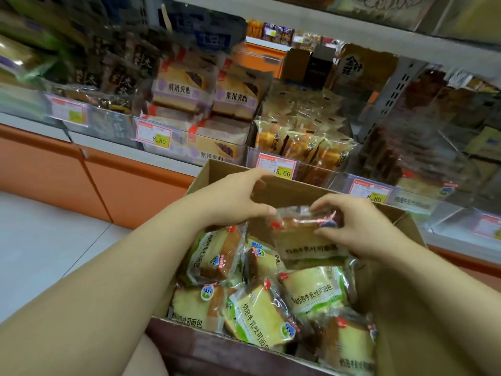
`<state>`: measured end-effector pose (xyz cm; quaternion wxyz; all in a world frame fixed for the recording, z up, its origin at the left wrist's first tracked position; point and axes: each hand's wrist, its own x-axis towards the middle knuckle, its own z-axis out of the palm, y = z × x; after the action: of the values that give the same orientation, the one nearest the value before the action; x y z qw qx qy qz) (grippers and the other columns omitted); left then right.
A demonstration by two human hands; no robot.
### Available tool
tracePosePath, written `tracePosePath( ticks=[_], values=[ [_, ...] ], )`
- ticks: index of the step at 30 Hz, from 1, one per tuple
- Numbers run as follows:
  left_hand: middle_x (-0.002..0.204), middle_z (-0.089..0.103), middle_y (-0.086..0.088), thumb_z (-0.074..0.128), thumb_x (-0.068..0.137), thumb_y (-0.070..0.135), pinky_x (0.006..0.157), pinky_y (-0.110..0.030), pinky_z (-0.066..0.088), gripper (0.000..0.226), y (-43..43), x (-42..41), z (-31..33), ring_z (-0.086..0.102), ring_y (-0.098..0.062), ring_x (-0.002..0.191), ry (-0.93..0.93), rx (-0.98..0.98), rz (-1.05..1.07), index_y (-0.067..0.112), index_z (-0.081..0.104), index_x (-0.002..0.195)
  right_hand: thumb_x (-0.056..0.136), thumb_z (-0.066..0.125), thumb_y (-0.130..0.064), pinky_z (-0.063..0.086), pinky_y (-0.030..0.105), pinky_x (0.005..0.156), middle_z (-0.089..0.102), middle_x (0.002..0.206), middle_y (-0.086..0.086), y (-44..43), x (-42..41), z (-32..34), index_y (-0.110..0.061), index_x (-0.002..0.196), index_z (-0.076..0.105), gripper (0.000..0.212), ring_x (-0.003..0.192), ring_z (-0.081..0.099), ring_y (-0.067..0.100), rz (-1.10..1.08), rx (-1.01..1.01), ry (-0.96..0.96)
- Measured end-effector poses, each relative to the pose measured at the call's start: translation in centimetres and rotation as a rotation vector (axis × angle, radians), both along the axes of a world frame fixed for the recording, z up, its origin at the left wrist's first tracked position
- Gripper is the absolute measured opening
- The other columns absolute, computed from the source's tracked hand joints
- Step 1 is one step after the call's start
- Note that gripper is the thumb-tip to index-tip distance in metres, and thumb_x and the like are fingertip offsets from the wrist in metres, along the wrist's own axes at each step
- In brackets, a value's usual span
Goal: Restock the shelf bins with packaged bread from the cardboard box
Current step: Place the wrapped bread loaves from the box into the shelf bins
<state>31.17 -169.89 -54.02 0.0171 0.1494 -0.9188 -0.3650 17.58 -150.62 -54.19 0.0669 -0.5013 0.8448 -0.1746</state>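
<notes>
Your right hand pinches the top edge of a bread packet, held above the other packets in the cardboard box. Your left hand arches beside it, thumb at the packet's left corner; I cannot tell whether it grips. Shelf bins stand just behind the box.

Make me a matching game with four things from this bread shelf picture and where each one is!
Things: 1 lifted bread pack; 2 cardboard box; 3 15.60 price tag; 4 purple-label bread packs.
Places: A on a clear bin front; B pinched by the right hand; C stacked left of that tag, further up; D open-topped, nearest the camera.
Pairs: 1-B, 2-D, 3-A, 4-C.
</notes>
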Motion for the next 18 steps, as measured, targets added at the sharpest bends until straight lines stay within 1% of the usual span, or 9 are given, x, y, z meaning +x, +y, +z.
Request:
tracePosePath(
  ticks=[2,3,6,8,10,12,14,16,18],
  values=[
    [0.138,0.047,0.005,0.073,0.080,0.037,0.102,-0.029,0.043,0.081,0.1,-0.1,0.4,0.052,-0.011,0.119,0.041,0.174,0.007,0.033,0.028,0.147,0.074,0.078,-0.017,0.044,0.008,0.066,0.062,0.091,-0.019,0.6,0.8,2.1,-0.034,0.097,0.060,0.033,0.076,0.057,-0.005,0.003,-0.161,-0.075],
    [0.137,0.050,0.005,0.074,0.079,0.037,0.104,-0.033,0.043,0.077,0.1,-0.1,0.7,0.054,-0.011,0.119,0.066,0.250,0.007,0.034,0.033,0.144,0.074,0.077,-0.017,0.046,0.008,0.068,0.062,0.092,-0.019,0.7,1.1,2.8,-0.036,0.096,0.060,0.034,0.079,0.058,-0.005,0.002,-0.244,-0.124],
    [0.110,0.068,0.005,0.074,0.081,0.027,0.099,-0.038,0.048,0.034,0.1,0.2,1.1,0.064,-0.010,0.104,0.174,0.424,-0.012,0.033,0.059,0.111,0.074,0.077,-0.016,0.049,0.010,0.076,0.063,0.099,-0.018,0.4,1.7,3.5,-0.040,0.100,0.058,0.041,0.091,0.059,-0.007,-0.013,-0.428,-0.216],
    [0.101,0.070,0.005,0.072,0.083,0.022,0.094,-0.034,0.051,0.024,-0.1,0.5,1.4,0.066,-0.011,0.098,0.212,0.411,0.020,0.034,0.062,0.102,0.075,0.076,-0.014,0.052,0.017,0.083,0.061,0.109,-0.011,-0.1,1.6,2.8,-0.040,0.118,0.049,0.057,0.099,0.061,-0.002,-0.037,-0.505,-0.330],
    [0.102,0.067,0.006,0.072,0.083,0.027,0.092,-0.032,0.050,0.026,-0.6,0.8,1.5,0.064,-0.012,0.098,0.199,0.259,0.083,0.032,0.062,0.106,0.075,0.076,-0.013,0.052,0.020,0.084,0.058,0.116,-0.007,-0.3,1.3,1.2,-0.036,0.136,0.032,0.078,0.100,0.063,0.003,-0.108,-0.507,-0.475],
    [0.107,0.064,0.004,0.072,0.083,0.029,0.091,-0.033,0.050,0.035,-1.2,1.1,1.5,0.061,-0.014,0.099,0.192,0.130,0.179,0.027,0.060,0.116,0.075,0.077,-0.019,0.048,0.020,0.088,0.056,0.123,-0.003,-0.4,1.0,-1.3,-0.030,0.139,0.030,0.080,0.106,0.060,0.007,-0.167,-0.317,-0.452],
    [0.110,0.062,0.000,0.073,0.082,0.028,0.091,-0.034,0.049,0.041,-1.5,1.3,1.5,0.059,-0.017,0.100,0.208,0.074,0.272,0.022,0.059,0.120,0.078,0.076,-0.030,0.043,0.021,0.095,0.054,0.132,0.001,-0.7,1.0,-4.5,-0.021,0.139,0.037,0.073,0.113,0.054,0.010,-0.111,0.122,-0.322],
    [0.111,0.061,-0.001,0.072,0.082,0.029,0.093,-0.033,0.047,0.043,-1.6,1.2,1.6,0.058,-0.019,0.102,0.224,0.039,0.325,0.020,0.058,0.122,0.081,0.072,-0.036,0.049,0.025,0.093,0.055,0.132,0.003,-1.2,1.7,-7.6,-0.015,0.142,0.037,0.073,0.110,0.058,0.012,-0.049,0.439,-0.397],
    [0.108,0.060,0.000,0.072,0.083,0.030,0.091,-0.030,0.045,0.043,-1.6,1.1,1.7,0.057,-0.018,0.102,0.222,0.029,0.347,0.020,0.058,0.122,0.082,0.071,-0.034,0.054,0.027,0.085,0.056,0.131,0.003,-1.9,2.6,-9.7,-0.014,0.144,0.034,0.075,0.105,0.062,0.015,-0.065,0.525,-0.551]
  ],
)
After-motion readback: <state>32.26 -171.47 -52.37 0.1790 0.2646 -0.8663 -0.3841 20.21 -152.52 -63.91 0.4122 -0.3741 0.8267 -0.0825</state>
